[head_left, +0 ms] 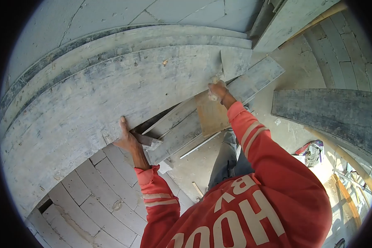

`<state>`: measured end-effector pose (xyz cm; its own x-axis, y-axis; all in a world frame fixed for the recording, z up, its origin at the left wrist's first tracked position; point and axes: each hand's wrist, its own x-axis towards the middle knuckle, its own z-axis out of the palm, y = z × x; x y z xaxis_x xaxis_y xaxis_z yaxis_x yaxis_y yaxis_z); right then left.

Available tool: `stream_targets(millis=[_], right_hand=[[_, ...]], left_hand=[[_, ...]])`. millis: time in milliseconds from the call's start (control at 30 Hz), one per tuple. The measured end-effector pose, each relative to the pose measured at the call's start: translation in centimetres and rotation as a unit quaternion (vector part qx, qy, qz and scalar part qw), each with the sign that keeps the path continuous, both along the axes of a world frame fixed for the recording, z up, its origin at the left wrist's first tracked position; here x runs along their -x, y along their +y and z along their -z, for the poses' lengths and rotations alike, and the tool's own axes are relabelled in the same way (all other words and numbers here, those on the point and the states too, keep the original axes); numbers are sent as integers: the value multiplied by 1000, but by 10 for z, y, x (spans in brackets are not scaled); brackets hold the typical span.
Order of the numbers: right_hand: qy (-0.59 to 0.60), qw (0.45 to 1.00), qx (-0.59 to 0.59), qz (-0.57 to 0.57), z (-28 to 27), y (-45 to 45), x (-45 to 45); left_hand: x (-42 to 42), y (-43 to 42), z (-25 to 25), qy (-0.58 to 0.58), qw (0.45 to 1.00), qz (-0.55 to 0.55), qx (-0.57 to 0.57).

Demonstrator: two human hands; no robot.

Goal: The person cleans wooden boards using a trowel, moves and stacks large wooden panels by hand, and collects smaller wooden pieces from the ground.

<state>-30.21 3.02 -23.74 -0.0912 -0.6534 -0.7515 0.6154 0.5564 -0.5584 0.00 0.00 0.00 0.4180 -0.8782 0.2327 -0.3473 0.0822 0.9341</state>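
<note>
A wide, long grey board (111, 87) with worn, stained faces spans the upper left of the head view. My left hand (128, 138) grips its lower edge, thumb up on the face and fingers out of sight beneath. Farther right along the same edge is my right hand (218, 90), closed around something pale, perhaps a rag or glove; the board's edge meets it there. Behind the wide board stand more long boards (153, 35). Below it lie narrower grey planks (182, 128) and a brownish sheet (211, 113), close to my right hand.
A thin pale rod (200, 144) lies near my legs. To the right are a dark board (326, 111) and a crumpled bag (314, 152). A tall plank (291, 25) leans at the upper right. Block walls (99, 198) show at lower left and top.
</note>
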Motion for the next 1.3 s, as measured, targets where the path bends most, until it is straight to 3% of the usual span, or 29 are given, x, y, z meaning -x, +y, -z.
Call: stream_targets(millis=[67,100,167,233,333,367,433,500,567,600,633,700,800,833,867,933,1000,1067,1133,1200,1267,1300], right_hand=[[-27,1000,10,4,-32,25,-35],[-39,997,-64,1,-43,72,-39],[-24,998,-55,-4,-19,44,-7],[-28,997,-75,20,51,23,62],[1,994,-100,31,66,-15,81],[-50,996,-72,9,63,-7,67],[92,995,-31,34,-13,36,14],[107,992,-63,-35,-12,44,14],[-12,997,-73,-38,44,25,33],[-146,987,-71,19,103,6,66],[-108,991,-82,6,113,-15,101],[-72,994,-83,-20,97,-42,115],[-149,983,-84,60,53,5,31],[-223,971,-79,44,-17,25,6],[-104,992,-75,13,-94,41,-30],[15,987,23,-158,-161,92,-89],[2,975,70,-212,-192,130,-112],[175,927,85,-320,-172,144,-101],[467,806,224,-287,-112,173,-76],[496,746,292,-335,-60,176,-14],[564,648,349,-375,-24,162,19],[567,631,365,-383,-20,142,29]], left_hand=[[-7,6,1,3,997,-3,76],[8,17,-13,6,1000,6,11],[23,9,-12,64,998,4,17],[32,21,3,81,997,0,7],[7,13,15,72,997,-19,-35],[-3,9,18,37,999,-28,-13],[2,10,15,38,998,-38,-17],[6,13,10,44,997,-51,-46],[17,11,-2,29,993,-82,-81],[16,13,-3,22,992,-91,-81],[11,13,0,13,993,-83,-85],[12,13,6,3,993,-92,-80],[-24,13,17,30,992,-82,-91],[-18,10,16,30,994,-86,-63],[-10,10,14,27,995,-92,-37],[-7,12,10,12,995,-88,-48],[15,11,-12,30,993,-79,-76],[17,12,-20,-3,997,-67,-45],[-10,16,1,-61,995,-64,-48],[-10,19,16,-6,998,-57,-4],[-17,22,15,32,997,-48,45],[-19,24,15,167,985,-22,37]])
